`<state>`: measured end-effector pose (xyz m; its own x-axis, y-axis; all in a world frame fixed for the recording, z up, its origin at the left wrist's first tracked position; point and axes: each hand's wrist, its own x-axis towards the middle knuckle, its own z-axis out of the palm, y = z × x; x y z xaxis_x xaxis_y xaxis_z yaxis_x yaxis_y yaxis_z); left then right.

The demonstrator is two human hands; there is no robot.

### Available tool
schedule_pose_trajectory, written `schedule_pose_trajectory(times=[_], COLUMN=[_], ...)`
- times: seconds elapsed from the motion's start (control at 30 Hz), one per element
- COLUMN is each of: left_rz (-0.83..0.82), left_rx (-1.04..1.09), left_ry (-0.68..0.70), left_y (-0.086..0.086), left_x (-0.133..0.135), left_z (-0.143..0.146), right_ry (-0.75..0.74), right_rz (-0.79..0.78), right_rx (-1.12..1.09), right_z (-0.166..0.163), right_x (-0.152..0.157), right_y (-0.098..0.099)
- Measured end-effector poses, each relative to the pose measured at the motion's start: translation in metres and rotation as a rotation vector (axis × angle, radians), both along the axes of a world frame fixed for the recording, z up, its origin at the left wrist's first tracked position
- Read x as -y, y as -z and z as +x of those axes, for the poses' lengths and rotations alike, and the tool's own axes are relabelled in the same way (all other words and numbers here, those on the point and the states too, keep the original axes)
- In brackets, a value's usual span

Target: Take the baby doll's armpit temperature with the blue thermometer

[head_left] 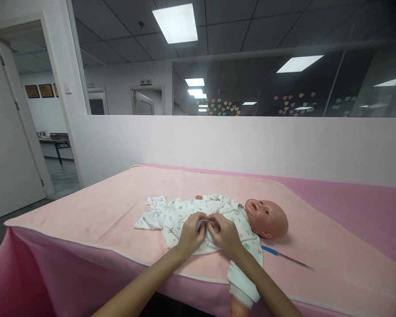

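Doll [267, 218] lies face up on pink blanket [86, 220]. Left hand [192, 233] and right hand [225, 235] both pinch the romper [174, 215] front at the doll's chest. Judged step: closing a fastener. The next closure needs the edges aligned. Blue-handled tool [270, 251] lies just beside the doll's head.

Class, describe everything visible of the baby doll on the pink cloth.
The bald plastic baby doll lies on its back on the pale pink cloth, head to the right, mouth open. It wears a white printed romper; the left hand and right hand pinch its front. One sleeve hangs over the near edge.
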<state>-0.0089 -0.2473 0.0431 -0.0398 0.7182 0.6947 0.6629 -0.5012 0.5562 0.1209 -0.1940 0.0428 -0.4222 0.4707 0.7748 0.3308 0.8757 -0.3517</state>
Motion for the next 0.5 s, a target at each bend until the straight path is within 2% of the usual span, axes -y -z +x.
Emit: schedule_pose_trajectory(times=[0.5], left_rz=[0.012], left_rx=[-0.032], left_ry=[-0.038], left_y=[0.0026], left_x=[-0.0022], left_z=[-0.0012], right_ry=[0.013], right_rz=[0.048], right_rx=[0.011], right_z=[0.0000], right_x=[0.0010], right_y=[-0.0008])
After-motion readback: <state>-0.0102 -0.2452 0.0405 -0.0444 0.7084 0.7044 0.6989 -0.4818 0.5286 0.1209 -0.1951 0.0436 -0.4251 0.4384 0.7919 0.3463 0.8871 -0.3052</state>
